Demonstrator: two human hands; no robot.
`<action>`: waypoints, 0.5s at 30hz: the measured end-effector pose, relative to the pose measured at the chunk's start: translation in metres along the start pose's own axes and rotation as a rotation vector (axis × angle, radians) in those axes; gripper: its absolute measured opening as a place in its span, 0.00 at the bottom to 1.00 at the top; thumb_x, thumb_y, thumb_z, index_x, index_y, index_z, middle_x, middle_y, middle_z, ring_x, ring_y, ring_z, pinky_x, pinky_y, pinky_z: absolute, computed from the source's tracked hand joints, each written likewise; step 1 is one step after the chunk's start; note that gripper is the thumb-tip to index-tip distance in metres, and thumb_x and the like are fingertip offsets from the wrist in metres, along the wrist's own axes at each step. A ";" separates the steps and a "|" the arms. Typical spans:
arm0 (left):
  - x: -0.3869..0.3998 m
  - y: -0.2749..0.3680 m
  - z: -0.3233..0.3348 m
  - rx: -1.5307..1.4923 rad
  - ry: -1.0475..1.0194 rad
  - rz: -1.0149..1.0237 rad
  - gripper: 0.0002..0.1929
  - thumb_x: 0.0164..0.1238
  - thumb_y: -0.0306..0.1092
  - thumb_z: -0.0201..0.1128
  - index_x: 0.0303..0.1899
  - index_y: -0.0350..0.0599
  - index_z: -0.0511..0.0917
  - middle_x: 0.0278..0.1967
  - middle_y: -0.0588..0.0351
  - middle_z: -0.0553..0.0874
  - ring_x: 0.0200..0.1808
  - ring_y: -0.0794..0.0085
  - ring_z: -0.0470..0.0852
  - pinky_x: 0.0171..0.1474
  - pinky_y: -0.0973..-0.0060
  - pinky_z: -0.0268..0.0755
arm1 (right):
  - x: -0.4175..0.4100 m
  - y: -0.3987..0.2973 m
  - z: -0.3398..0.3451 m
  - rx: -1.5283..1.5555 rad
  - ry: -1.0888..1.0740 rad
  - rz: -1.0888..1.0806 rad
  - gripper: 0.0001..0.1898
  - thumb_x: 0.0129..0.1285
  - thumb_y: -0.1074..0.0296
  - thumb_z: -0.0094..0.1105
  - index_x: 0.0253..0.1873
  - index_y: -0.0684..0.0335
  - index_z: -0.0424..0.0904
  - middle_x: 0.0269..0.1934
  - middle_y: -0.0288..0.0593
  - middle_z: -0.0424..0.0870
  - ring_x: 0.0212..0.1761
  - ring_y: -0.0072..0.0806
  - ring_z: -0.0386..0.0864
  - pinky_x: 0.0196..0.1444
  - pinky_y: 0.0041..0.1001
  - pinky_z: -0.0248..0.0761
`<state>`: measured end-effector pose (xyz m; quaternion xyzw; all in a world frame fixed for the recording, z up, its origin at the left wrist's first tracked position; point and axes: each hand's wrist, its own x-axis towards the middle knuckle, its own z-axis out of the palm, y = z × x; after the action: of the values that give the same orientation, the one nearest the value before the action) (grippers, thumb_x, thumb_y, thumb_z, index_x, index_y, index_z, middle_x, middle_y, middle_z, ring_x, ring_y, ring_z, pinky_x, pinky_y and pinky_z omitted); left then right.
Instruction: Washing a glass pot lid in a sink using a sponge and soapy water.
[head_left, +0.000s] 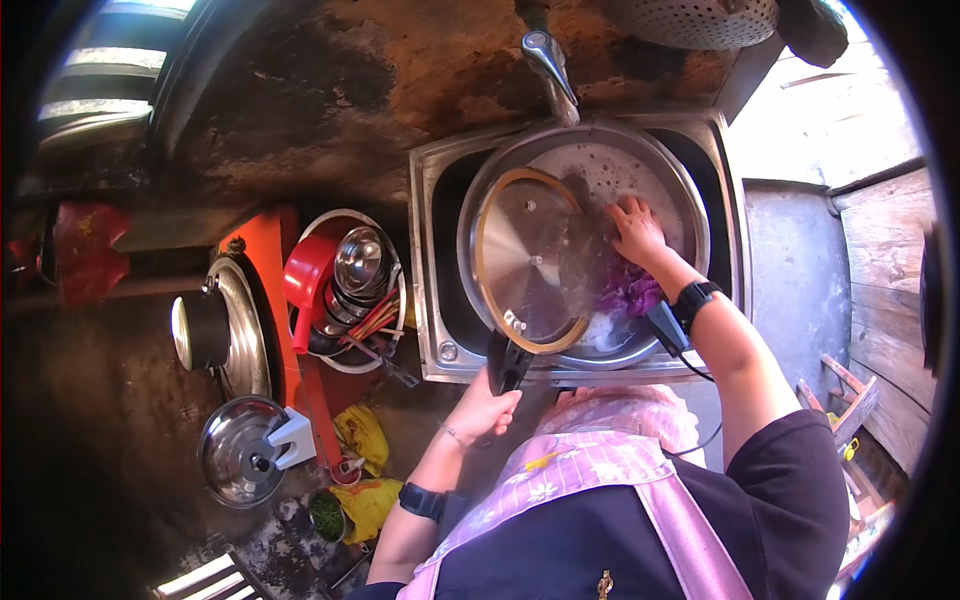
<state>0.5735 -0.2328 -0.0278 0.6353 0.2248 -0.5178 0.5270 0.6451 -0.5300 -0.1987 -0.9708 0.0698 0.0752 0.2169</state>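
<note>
My left hand (487, 409) grips the black handle (510, 364) of a pressure cooker lid. The round metal lid (514, 262) has its underside up, with a yellowish rubber gasket (487, 281) around the rim. It is tilted in a large metal basin (696, 225), its right part dipping into cloudy, soapy water (600, 161). My right hand (639, 231) is over the right side of the basin, at the water, fingers apart and holding nothing. Just below it a purple cloth (634, 292) lies partly under the suds; whether the hand touches it cannot be seen.
The basin sits in a steel sink (431, 360) under a tap (551, 67). To the left, a bowl (349, 366) holds a red plastic dipper (307, 274), metal bowls (360, 259) and chopsticks (375, 322). A glass lid (244, 450) is further left. A perforated colander (705, 22) hangs above.
</note>
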 end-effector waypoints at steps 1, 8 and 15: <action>-0.002 0.001 0.000 0.003 0.004 0.001 0.26 0.58 0.22 0.54 0.55 0.50 0.52 0.20 0.60 0.68 0.14 0.83 0.65 0.14 0.83 0.59 | 0.001 -0.003 -0.001 -0.068 0.058 0.001 0.25 0.44 0.63 0.61 0.52 0.49 0.71 0.54 0.52 0.65 0.56 0.48 0.64 0.53 0.40 0.64; -0.022 0.004 -0.008 -0.030 0.021 -0.028 0.21 0.59 0.23 0.53 0.51 0.47 0.55 0.21 0.59 0.68 0.14 0.82 0.65 0.14 0.83 0.60 | 0.010 0.000 0.035 0.076 -0.125 0.144 0.30 0.43 0.62 0.62 0.56 0.52 0.67 0.58 0.53 0.61 0.61 0.50 0.58 0.59 0.41 0.59; -0.050 0.007 -0.011 -0.079 0.101 0.001 0.19 0.57 0.21 0.54 0.47 0.47 0.57 0.22 0.57 0.69 0.14 0.81 0.66 0.15 0.82 0.60 | 0.064 -0.013 0.049 0.272 -0.047 0.012 0.34 0.43 0.60 0.62 0.59 0.49 0.64 0.61 0.54 0.58 0.64 0.50 0.54 0.61 0.41 0.55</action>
<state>0.5654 -0.2125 0.0193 0.6394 0.2710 -0.4756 0.5399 0.7039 -0.5039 -0.2484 -0.9299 0.0799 0.0889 0.3478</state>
